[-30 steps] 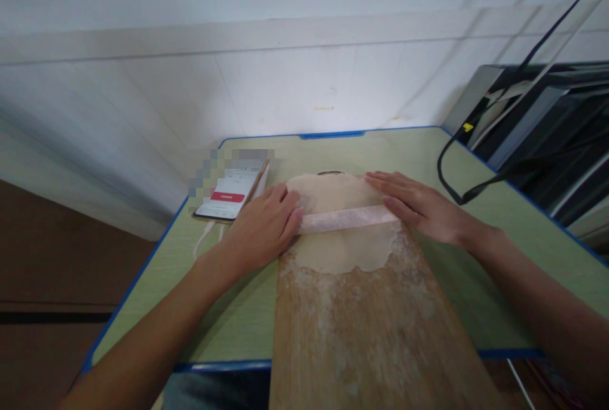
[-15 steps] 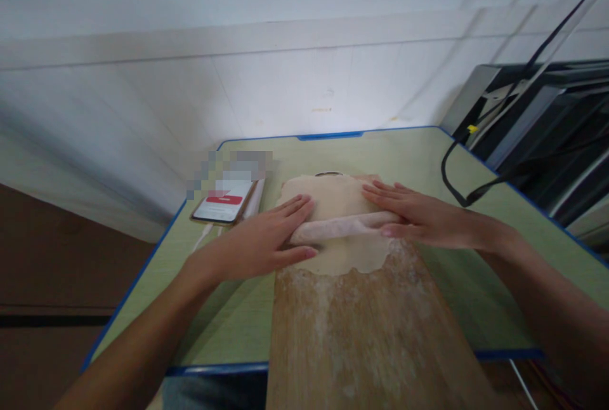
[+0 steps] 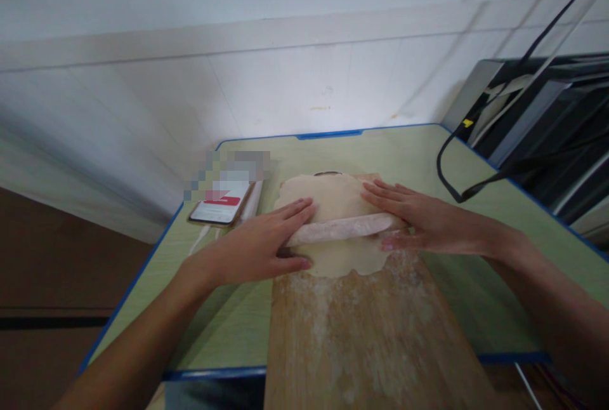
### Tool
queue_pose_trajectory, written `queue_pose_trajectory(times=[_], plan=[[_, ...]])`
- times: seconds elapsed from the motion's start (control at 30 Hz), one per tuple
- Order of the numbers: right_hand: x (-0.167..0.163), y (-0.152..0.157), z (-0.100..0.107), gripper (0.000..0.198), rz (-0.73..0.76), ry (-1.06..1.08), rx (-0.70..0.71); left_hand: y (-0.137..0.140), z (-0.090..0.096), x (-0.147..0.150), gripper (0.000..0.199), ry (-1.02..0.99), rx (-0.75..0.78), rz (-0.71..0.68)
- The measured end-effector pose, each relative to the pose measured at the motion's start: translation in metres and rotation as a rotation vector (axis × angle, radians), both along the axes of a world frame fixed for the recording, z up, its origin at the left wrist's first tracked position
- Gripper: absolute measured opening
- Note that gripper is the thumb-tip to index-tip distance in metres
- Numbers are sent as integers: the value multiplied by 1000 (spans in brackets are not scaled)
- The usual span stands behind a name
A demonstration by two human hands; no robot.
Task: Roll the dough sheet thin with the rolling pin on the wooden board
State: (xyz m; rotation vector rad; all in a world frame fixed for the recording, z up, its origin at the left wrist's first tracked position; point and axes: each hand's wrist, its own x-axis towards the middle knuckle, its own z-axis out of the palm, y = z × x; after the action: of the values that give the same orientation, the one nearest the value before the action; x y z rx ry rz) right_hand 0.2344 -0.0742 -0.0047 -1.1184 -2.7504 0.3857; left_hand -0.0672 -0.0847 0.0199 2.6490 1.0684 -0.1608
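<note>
White wall point(image 3: 285, 89) rises behind a pale green bench point(image 3: 394, 153) edged in blue, with dark flat panels point(image 3: 528, 124) leaning at the right and a black cord point(image 3: 540, 48) looping down over that corner. On the bench lies a wooden board point(image 3: 371, 327), its length running from the person toward the wall and its near end reaching past the bench's front edge. Over the board's far part spreads a thin, uneven sheet of dough point(image 3: 337, 197), and on that rests a flour-whitened rolling pin point(image 3: 342, 230). The pin's long axis runs from side to side, crossing the board, with the right end slightly farther from the person than the left; both tips are covered by the hands. The left hand point(image 3: 257, 246) comes in palm down, its fingers slanting forward and to the right beyond the pin, its thumb stretched rightward on the near side. The right hand point(image 3: 423, 223) mirrors it, forearm angled inward, fingers pointing left past the pin and thumb below it. Neither grip is clenched: each hand lies flattened over its end of the pin, fingers extended. Beside the left hand, a lit phone point(image 3: 216, 212) leans near a white cable point(image 3: 198, 238).
</note>
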Motion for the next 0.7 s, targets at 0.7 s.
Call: queue_pose_trajectory(times=[0.7], plan=[[-3,-13,18,92,45,-49,-266,-8,11,-1,86,-66,-211,-123]])
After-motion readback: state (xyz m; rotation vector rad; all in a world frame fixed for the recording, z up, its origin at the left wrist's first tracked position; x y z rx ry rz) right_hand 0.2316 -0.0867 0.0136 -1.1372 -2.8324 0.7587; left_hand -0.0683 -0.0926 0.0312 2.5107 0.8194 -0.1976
